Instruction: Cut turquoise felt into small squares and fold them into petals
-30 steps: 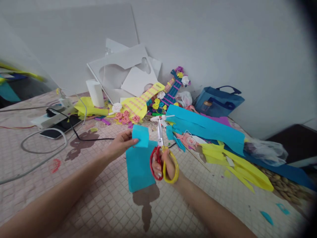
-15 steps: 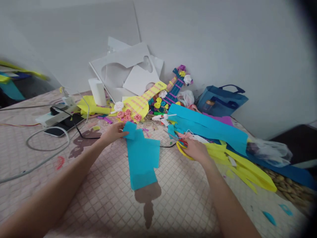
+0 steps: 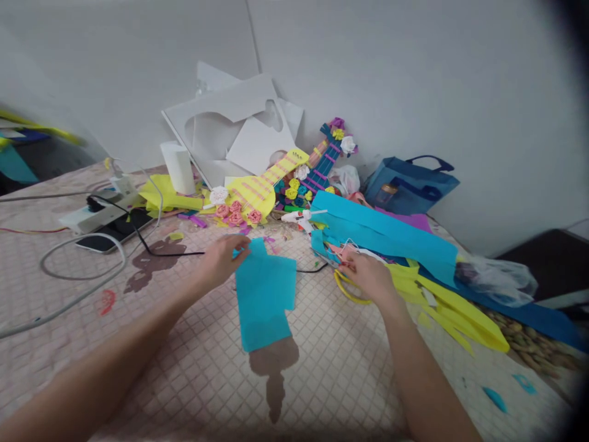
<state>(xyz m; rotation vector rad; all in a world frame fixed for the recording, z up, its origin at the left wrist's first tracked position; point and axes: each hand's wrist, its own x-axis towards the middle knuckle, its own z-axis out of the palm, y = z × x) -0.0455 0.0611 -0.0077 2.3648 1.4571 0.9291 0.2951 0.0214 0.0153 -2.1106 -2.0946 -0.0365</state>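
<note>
My left hand (image 3: 224, 261) is closed in a pinch on a small blue paper piece (image 3: 241, 248), mostly hidden behind the fingers. It is over the upper left corner of a larger blue paper sheet (image 3: 264, 301), which lies on the patterned cloth with notches cut in its edges. To the right, my right hand (image 3: 370, 276) has its fingers closed at the red part of the scissors, whose yellow handle loop (image 3: 352, 293) hangs below them. The scissors rest low over the cloth, beside white wire and pink scraps. A white glue gun (image 3: 298, 218) lies just beyond.
A yellow paper guitar (image 3: 257, 193) with pink paper roses and a blue one stand before white cut-out boards (image 3: 221, 101). At right are long blue paper (image 3: 386, 227), yellow strips (image 3: 455, 307) and a blue bag (image 3: 409, 187). Cables, a power strip (image 3: 99, 215) and a phone (image 3: 115, 232) lie left.
My left hand has turned and moved slightly right and down, covering most of the small blue piece. My right hand has lowered the scissors, and its grip has shifted off the yellow loop.
</note>
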